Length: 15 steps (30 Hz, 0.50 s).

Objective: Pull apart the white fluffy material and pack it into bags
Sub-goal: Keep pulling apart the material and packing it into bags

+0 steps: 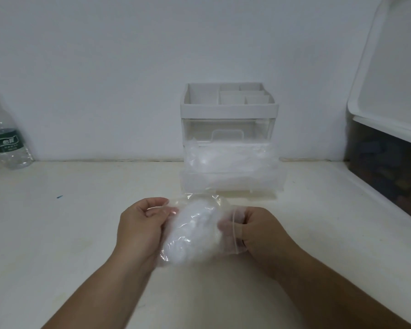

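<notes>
Left hand (140, 222) and right hand (259, 227), grips clamped on opposite edges of small clear plastic bag (170, 254), presumably keeping white fluffy material (195, 225) contained

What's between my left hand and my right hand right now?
In the head view, a clear plastic bag packed with white fluffy material fills the gap; the left hand and the right hand each hold a side of it.

Cream table (81, 233): bottle (4, 136), drawer organizer (229, 138), bin (387, 162).

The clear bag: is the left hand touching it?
Touching. The head view shows the left hand pinching the clear bag at its upper edge.
</notes>
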Motion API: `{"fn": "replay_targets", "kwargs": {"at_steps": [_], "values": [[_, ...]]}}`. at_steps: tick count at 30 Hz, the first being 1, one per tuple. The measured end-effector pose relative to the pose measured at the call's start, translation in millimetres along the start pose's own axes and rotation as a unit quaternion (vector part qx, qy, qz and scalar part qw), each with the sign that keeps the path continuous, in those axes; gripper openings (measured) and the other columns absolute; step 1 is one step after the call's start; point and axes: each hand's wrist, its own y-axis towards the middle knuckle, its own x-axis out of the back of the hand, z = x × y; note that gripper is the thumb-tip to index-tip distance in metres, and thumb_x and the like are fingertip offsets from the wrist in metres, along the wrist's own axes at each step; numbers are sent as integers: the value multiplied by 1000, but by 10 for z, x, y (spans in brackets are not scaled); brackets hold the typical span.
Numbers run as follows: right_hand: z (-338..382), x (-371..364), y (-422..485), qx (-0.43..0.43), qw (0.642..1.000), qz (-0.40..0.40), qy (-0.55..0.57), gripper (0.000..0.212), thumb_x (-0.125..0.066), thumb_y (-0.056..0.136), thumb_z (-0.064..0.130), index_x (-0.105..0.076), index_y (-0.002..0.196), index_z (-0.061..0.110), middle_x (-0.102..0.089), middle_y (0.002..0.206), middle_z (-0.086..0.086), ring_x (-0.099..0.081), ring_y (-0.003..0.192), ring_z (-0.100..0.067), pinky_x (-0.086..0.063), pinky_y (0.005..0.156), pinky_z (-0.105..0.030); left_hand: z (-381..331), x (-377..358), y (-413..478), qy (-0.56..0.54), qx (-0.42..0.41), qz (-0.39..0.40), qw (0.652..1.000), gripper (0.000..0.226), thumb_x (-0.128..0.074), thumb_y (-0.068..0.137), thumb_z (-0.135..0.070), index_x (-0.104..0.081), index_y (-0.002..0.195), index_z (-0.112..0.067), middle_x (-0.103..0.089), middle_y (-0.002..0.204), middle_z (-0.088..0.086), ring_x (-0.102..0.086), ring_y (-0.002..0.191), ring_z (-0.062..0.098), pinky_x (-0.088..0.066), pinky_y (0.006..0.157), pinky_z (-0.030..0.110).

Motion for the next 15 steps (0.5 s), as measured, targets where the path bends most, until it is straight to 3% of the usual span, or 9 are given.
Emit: {"fn": "replay_targets", "kwargs": {"at_steps": [3, 6, 9, 13, 15], "values": [[16, 57, -12, -3, 1000, 22, -1, 28, -67, 84, -6, -59, 59, 3, -49, 58, -13, -51, 59, -24, -44, 54, -27, -25, -1, 8, 68, -35, -14, 997, 20, -57, 93, 8, -67, 97, -9, -74, 75, 10, -65, 59, 22, -53, 53, 25], [29, 121, 3, -25, 999, 23, -31, 20, -69, 85, -2, -64, 66, -4, -58, 64, -17, -59, 65, -28, -48, 63, -32, -39, -18, 24, 153, -83, -25, 984, 26, -54, 94, 7, -68, 89, -14, -72, 80, 11, -62, 58, 20, -49, 56, 26], [-16, 157, 56, -76, 997, 27, -22, 9, -54, 82, -18, -52, 79, -27, -66, 62, -10, -63, 63, -28, -48, 62, -33, -39, -45, 53, 201, -113, -41, 972, 31, -51, 95, 6, -68, 82, -17, -71, 75, 4, -60, 55, 16, -51, 58, 26], [4, 212, 40, -92, 992, 67, -47, 22, -56, 77, -21, -57, 57, -12, -66, 58, -5, -65, 56, -18, -50, 60, -31, 7, -20, 96, 309, -103, -7, 945, 35, -51, 91, 4, -69, 77, -22, -71, 76, 1, -66, 65, 22, -50, 56, 26], [52, 271, 29, -77, 990, 83, -85, 10, -61, 78, -15, -62, 68, -17, -72, 67, -7, -66, 58, -12, -52, 62, -30, -37, -8, 121, 343, -71, 45, 936, 33, -51, 90, 6, -70, 78, -18, -72, 78, 4, -66, 66, 23, -49, 59, 25]]}}
